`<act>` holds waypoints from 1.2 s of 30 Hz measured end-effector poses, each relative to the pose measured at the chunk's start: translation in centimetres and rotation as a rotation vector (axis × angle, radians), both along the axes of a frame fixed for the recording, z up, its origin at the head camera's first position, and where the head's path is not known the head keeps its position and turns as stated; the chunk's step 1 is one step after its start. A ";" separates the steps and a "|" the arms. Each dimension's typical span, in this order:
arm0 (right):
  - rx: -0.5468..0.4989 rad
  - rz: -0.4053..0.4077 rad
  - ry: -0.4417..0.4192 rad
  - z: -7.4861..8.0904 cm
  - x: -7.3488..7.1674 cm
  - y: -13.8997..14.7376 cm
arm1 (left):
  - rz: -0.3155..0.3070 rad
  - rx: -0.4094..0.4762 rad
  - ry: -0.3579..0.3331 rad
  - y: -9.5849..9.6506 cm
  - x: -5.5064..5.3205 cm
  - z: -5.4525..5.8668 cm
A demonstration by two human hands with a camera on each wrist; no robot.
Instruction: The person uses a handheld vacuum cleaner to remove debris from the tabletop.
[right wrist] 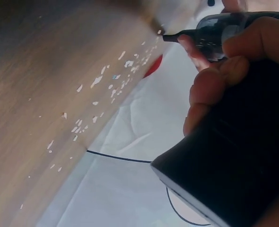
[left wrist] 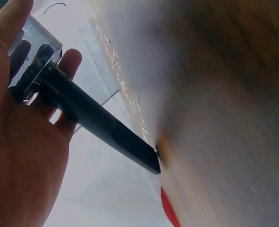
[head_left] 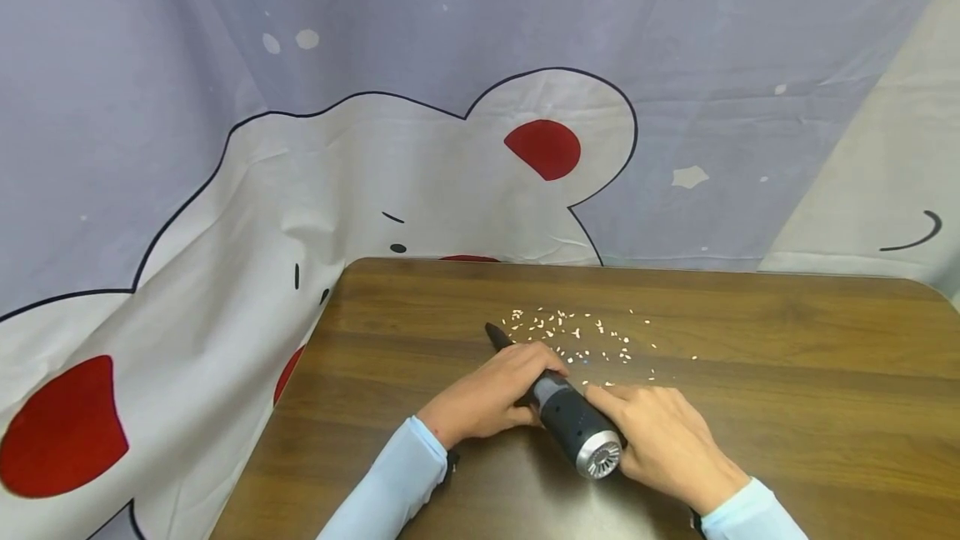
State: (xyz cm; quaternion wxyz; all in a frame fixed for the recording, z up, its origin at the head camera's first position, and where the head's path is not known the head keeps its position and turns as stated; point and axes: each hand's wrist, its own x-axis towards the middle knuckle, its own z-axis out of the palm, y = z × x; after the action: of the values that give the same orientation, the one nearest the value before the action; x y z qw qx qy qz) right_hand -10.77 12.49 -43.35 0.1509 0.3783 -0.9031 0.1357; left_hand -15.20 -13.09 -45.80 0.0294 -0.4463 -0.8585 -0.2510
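Note:
A black handheld vacuum cleaner (head_left: 576, 422) with a silver vented end is held at a slant above the wooden table. Around its front part, by the clear dust cup (left wrist: 40, 38), my left hand (head_left: 491, 394) grips it. My right hand (head_left: 667, 440) holds the black body from the right side, fingers curled over it in the right wrist view. The narrow black nozzle (left wrist: 106, 125) points forward and left, its tip down close to the tabletop. Many small white scraps (head_left: 562, 330) lie scattered right of the tip, also visible as bits (right wrist: 97, 80) in the right wrist view.
The brown wooden table (head_left: 810, 407) has rounded back corners. Behind it and along its left side hangs a purple-grey curtain (head_left: 420, 23) with white bear shapes and red patches, close against the table's edge.

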 end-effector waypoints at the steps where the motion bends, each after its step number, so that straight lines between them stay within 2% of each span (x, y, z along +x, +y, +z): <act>1: 0.001 -0.002 0.000 0.1 0.1 0.1 | -0.004 0.001 -0.001 0.1 0.1 0.0; 8: 0.022 -0.021 -0.019 0.6 0.9 0.4 | -0.011 -0.010 -0.023 0.5 0.6 0.3; 27: -0.003 -0.037 -0.052 1.4 3.3 1.6 | -0.040 -0.056 -0.046 1.7 2.2 1.0; 36: -0.008 -0.034 -0.088 2.3 4.3 2.0 | -0.064 -0.052 -0.016 2.1 3.1 1.6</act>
State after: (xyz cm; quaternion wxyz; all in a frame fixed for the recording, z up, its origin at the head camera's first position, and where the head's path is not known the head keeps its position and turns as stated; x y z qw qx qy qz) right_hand -6.45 14.48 -41.03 0.1150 0.3559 -0.9147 0.1531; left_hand -12.12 -10.97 -44.23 0.0029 -0.4723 -0.8501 -0.2330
